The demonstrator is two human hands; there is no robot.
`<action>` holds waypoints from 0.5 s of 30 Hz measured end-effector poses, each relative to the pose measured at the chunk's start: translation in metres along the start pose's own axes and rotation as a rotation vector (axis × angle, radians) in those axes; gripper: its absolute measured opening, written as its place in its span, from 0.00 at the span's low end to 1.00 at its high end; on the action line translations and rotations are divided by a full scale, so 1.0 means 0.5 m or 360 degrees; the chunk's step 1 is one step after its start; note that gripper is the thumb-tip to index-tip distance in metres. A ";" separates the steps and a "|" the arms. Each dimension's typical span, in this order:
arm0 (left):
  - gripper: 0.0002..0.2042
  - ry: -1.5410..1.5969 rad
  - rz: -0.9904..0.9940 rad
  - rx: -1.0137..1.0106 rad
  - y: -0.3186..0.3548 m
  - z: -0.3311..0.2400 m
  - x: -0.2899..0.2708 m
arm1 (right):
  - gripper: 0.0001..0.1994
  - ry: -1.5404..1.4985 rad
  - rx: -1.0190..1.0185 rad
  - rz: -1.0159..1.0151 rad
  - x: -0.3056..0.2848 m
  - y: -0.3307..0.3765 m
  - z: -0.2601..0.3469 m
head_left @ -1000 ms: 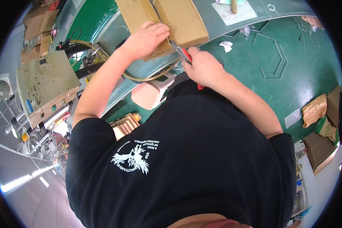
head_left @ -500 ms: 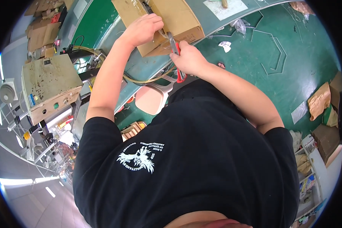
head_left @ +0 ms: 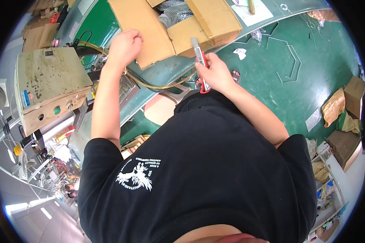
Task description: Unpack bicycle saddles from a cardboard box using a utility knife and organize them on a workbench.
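A brown cardboard box point(head_left: 223, 34) lies open on the bench at the top of the view. Clear, crinkled plastic wrapping point(head_left: 176, 18) shows inside it. My left hand point(head_left: 125, 46) is at the outer edge of the box's left flap point(head_left: 150, 38), which is folded outward; its fingers are curled over that edge. In my right hand point(head_left: 217, 73) is a red and grey utility knife point(head_left: 202, 69), its blade out and pointing up toward the box's near side. The blade tip appears close to the cardboard; whether it touches, I cannot tell.
Left of my arm stands a worn metal control box point(head_left: 52, 81) with a green button. Yellowish hoses point(head_left: 158, 86) run along the near bench edge, above a pale stool point(head_left: 160, 109). White paper point(head_left: 253, 14) lies on the bench; bent rods point(head_left: 298, 62) are on the green floor.
The box top has come open and its wrapped contents now show. My left hand has moved left with the flap; the knife has drawn back from the box's seam.
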State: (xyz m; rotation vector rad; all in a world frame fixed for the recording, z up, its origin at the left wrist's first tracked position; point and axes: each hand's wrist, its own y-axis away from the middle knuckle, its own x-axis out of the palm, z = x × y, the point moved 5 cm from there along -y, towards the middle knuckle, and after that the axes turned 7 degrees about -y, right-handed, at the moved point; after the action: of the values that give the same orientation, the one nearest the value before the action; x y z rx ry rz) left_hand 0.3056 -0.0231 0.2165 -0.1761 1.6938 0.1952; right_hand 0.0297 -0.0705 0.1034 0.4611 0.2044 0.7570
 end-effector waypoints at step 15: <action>0.34 0.1805 0.0707 -0.1048 -0.080 0.036 0.387 | 0.18 0.0452 -0.0093 -0.0297 -0.091 0.010 0.072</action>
State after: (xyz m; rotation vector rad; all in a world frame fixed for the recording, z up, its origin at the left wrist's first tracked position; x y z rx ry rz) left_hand 0.3067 -0.0586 0.0211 -0.4527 2.7255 1.1616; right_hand 0.0065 -0.1108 0.1384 0.2727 0.4827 0.6410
